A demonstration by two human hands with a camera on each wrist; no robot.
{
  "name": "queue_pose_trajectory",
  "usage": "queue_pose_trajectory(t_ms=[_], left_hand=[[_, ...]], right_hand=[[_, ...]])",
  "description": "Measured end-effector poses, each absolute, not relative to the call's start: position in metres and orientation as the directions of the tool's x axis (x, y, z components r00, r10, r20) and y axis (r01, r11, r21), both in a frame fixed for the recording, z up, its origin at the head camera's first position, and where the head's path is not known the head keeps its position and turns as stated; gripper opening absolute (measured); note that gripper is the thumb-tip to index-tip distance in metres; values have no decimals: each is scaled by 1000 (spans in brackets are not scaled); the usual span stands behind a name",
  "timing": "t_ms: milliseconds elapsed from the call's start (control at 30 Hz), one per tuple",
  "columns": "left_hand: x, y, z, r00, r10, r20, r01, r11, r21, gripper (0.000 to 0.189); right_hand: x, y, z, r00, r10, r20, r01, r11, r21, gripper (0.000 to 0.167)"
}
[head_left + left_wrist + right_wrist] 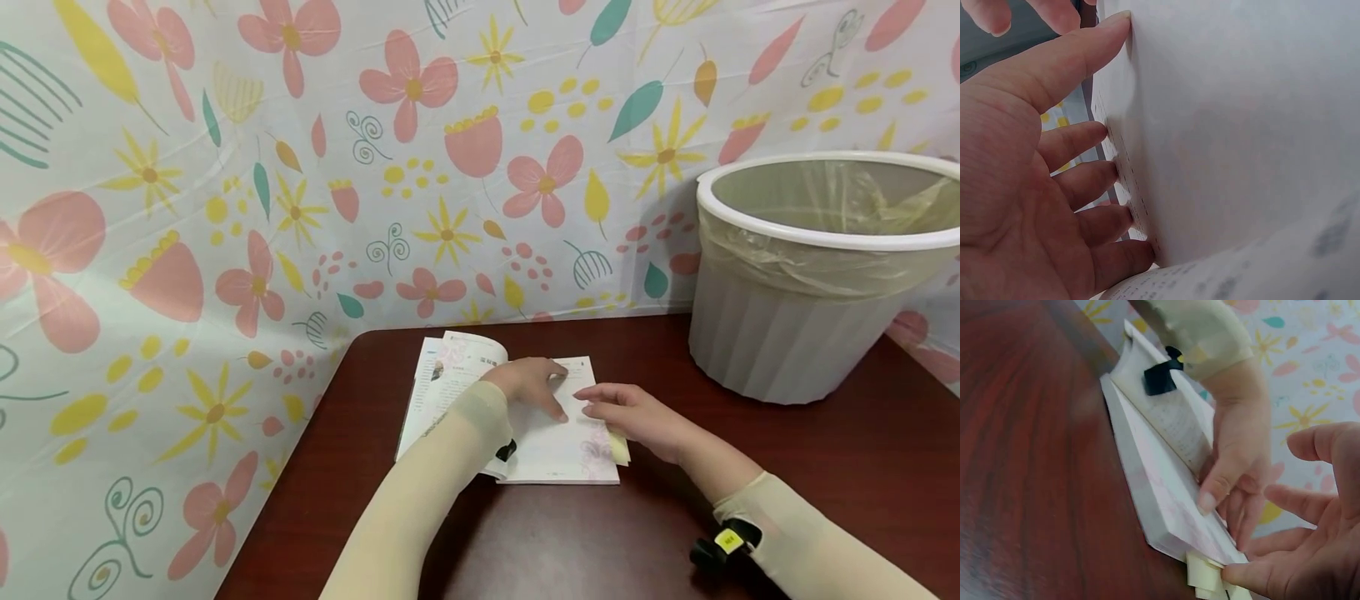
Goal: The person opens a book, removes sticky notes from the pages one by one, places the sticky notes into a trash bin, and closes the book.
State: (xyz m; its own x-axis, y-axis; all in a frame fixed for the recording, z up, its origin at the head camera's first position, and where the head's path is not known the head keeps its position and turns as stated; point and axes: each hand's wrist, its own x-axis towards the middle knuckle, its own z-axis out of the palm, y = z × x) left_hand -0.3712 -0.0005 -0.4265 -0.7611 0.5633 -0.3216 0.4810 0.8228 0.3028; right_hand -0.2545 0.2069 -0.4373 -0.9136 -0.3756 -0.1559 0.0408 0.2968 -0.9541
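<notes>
An open book (555, 454) lies on the table, its left-hand pages curving up and its right page lying flat. My left hand (534, 385) rests on the right page, fingers spread and fairly straight; the left wrist view shows its thumb and fingertips (1124, 215) on the paper. Beside the book's right edge is my right hand (637, 417), its fingers loosely bent and holding nothing visible. Pale yellow sticky notes (1205, 575) stick out from that edge, and one right fingertip lies at them in the right wrist view. Whether it presses on them I cannot tell.
A dark red-brown wooden table (345, 508) carries the book. At its back right stands a grey bin (765, 333) with a white rim and a clear plastic liner. Behind hangs a flower-patterned cloth (300, 150).
</notes>
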Motion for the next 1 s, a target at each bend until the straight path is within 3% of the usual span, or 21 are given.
queue_pose_trajectory(t_ms=[500, 800, 1000], left_hand=[[-369, -1, -424, -760, 567, -319, 495, 822, 281, 90], [-372, -3, -426, -767, 563, -306, 471, 819, 327, 92], [-372, -5, -424, -759, 581, -295, 482, 805, 345, 87]], right_hand=[[-251, 205, -432, -959, -246, -139, 130, 52, -990, 49], [-251, 205, -431, -970, -198, -141, 172, -150, -974, 24], [-252, 203, -433, -962, -200, -184, 217, -163, -962, 46]])
